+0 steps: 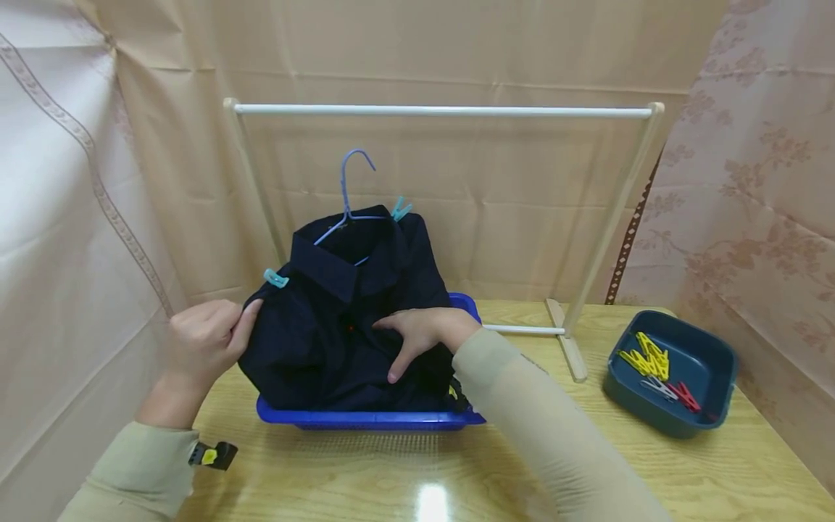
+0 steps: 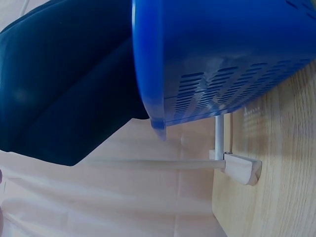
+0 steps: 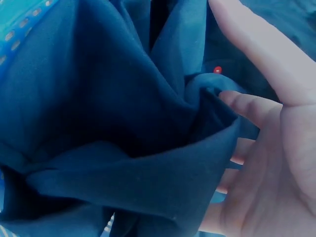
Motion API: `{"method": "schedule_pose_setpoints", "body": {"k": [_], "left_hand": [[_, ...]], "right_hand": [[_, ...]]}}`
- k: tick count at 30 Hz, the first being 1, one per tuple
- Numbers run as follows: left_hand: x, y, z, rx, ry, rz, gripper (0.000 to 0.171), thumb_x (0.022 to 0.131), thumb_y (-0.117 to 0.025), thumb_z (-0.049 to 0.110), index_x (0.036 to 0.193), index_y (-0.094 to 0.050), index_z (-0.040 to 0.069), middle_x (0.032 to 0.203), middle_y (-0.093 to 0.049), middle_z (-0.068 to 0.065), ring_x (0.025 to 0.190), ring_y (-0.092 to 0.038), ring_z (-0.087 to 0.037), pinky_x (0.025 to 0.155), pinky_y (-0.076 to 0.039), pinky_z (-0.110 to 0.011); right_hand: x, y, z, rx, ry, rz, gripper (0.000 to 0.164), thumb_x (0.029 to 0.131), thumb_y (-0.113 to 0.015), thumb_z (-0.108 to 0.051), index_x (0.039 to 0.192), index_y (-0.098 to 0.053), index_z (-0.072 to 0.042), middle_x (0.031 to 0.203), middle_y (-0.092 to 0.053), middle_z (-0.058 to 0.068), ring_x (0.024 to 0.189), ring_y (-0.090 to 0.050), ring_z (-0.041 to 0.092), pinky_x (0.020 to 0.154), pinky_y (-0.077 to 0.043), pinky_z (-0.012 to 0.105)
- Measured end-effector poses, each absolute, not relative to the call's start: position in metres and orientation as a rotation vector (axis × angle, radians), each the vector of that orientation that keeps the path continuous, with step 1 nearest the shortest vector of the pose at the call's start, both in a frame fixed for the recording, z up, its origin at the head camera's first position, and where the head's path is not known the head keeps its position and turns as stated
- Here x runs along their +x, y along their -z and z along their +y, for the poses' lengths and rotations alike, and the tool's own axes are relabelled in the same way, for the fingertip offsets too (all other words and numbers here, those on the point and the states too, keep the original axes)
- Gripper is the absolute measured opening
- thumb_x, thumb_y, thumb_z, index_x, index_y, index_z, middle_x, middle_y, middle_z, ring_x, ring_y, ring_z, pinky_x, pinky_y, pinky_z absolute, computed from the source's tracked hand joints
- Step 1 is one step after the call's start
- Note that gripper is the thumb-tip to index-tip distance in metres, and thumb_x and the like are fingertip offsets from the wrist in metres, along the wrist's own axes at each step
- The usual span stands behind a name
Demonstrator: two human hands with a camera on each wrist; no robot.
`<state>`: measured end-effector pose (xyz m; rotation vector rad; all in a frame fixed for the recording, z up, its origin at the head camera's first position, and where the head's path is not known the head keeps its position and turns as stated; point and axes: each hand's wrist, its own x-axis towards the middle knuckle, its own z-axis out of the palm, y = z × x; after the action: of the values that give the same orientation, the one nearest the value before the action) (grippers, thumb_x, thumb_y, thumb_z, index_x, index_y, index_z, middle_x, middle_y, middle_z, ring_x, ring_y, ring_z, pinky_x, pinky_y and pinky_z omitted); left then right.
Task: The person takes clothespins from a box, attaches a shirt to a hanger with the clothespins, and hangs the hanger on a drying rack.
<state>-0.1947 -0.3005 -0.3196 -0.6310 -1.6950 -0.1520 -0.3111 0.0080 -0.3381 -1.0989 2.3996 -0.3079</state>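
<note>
A dark navy collared shirt lies bunched in a blue plastic basket, with a blue hanger inside its neck and the hook standing up. Light blue clothespins sit on the shoulders, one clothespin at the left and another clothespin near the collar. My left hand pinches the shirt's left edge between thumb and curled fingers. Against the shirt front rests my right hand, thumb spread from the extended fingers. In the right wrist view the fingertips are partly hidden behind a fold of the cloth.
Behind the basket stands a rack with a white top bar and a wooden foot. A dark teal tub at the right holds yellow, grey and red clothespins. Curtains hang around the wooden table.
</note>
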Motion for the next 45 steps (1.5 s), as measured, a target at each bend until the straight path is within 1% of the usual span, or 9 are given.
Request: {"method": "schedule_pose_setpoints", "body": {"k": [4, 10, 16, 21, 27, 31, 37, 41, 45], "left_hand": [[-0.197, 0.320, -0.301, -0.635, 0.151, -1.710, 0.058, 0.105, -0.055, 0.033, 0.055, -0.032, 0.013, 0.051, -0.024, 0.005, 0.038, -0.022, -0.014, 0.040, -0.009, -0.027], [-0.199, 0.322, -0.302, -0.651, 0.157, -1.723, 0.058, 0.106, -0.054, 0.033, 0.056, -0.032, 0.013, 0.052, -0.025, 0.006, 0.039, -0.023, -0.013, 0.039, -0.011, -0.026], [-0.199, 0.322, -0.304, -0.656, 0.156, -1.720, 0.058, 0.106, -0.054, 0.032, 0.056, -0.032, 0.013, 0.052, -0.025, 0.006, 0.040, -0.022, -0.012, 0.040, -0.011, -0.026], [-0.198, 0.322, -0.304, -0.661, 0.155, -1.728, 0.057, 0.105, -0.054, 0.031, 0.056, -0.033, 0.013, 0.052, -0.026, 0.007, 0.040, -0.023, -0.011, 0.039, -0.012, -0.026], [-0.198, 0.323, -0.303, -0.663, 0.147, -1.721, 0.057, 0.105, -0.054, 0.031, 0.056, -0.033, 0.013, 0.051, -0.027, 0.006, 0.039, -0.024, -0.012, 0.039, -0.012, -0.026], [-0.200, 0.325, -0.303, -0.673, 0.157, -1.718, 0.057, 0.105, -0.055, 0.030, 0.056, -0.033, 0.013, 0.051, -0.030, 0.005, 0.039, -0.026, -0.013, 0.038, -0.014, -0.026], [-0.203, 0.329, -0.304, -0.695, 0.143, -1.740, 0.056, 0.105, -0.054, 0.030, 0.056, -0.033, 0.014, 0.051, -0.031, 0.004, 0.040, -0.028, -0.012, 0.037, -0.016, -0.025], [-0.204, 0.331, -0.305, -0.693, 0.130, -1.749, 0.056, 0.106, -0.054, 0.030, 0.056, -0.033, 0.014, 0.051, -0.030, 0.005, 0.040, -0.027, -0.011, 0.038, -0.015, -0.025], [-0.206, 0.333, -0.305, -0.709, 0.117, -1.754, 0.056, 0.106, -0.053, 0.030, 0.057, -0.033, 0.014, 0.053, -0.027, 0.006, 0.041, -0.026, -0.011, 0.038, -0.015, -0.024]], "right_hand": [[-0.313, 0.338, 0.005, -1.098, 0.271, 2.387, 0.105, 0.075, -0.087, -0.054, 0.160, -0.033, -0.023, 0.163, -0.033, 0.004, 0.149, -0.029, 0.021, 0.121, -0.025, 0.043], [-0.313, 0.339, 0.000, -1.083, 0.245, 2.374, 0.108, 0.073, -0.087, -0.056, 0.161, -0.031, -0.027, 0.165, -0.029, 0.005, 0.150, -0.027, 0.025, 0.121, -0.022, 0.051], [-0.311, 0.350, -0.003, -1.085, 0.217, 2.389, 0.109, 0.074, -0.087, -0.056, 0.161, -0.024, -0.041, 0.169, -0.016, 0.008, 0.152, -0.019, 0.031, 0.118, -0.023, 0.059], [-0.306, 0.356, -0.003, -1.139, 0.222, 2.363, 0.110, 0.073, -0.088, -0.054, 0.160, -0.022, -0.048, 0.170, -0.005, 0.006, 0.153, -0.015, 0.034, 0.117, -0.024, 0.061], [-0.298, 0.363, -0.005, -1.237, 0.109, 2.342, 0.114, 0.071, -0.092, -0.050, 0.159, -0.019, -0.051, 0.171, 0.004, 0.003, 0.152, -0.015, 0.036, 0.114, -0.033, 0.058], [-0.294, 0.369, -0.006, -1.265, 0.021, 2.351, 0.113, 0.070, -0.093, -0.048, 0.158, -0.022, -0.053, 0.171, 0.005, 0.001, 0.152, -0.015, 0.036, 0.110, -0.038, 0.057], [-0.293, 0.379, -0.005, -1.278, -0.063, 2.361, 0.111, 0.070, -0.093, -0.047, 0.156, -0.024, -0.056, 0.171, 0.003, -0.001, 0.152, -0.017, 0.033, 0.106, -0.042, 0.057], [-0.293, 0.385, -0.007, -1.278, -0.115, 2.370, 0.108, 0.070, -0.093, -0.048, 0.155, -0.027, -0.056, 0.170, 0.000, 0.000, 0.150, -0.021, 0.035, 0.105, -0.043, 0.056], [-0.294, 0.389, -0.009, -1.259, -0.180, 2.381, 0.102, 0.072, -0.092, -0.047, 0.154, -0.031, -0.055, 0.170, -0.006, 0.001, 0.147, -0.027, 0.038, 0.104, -0.045, 0.056]]}}
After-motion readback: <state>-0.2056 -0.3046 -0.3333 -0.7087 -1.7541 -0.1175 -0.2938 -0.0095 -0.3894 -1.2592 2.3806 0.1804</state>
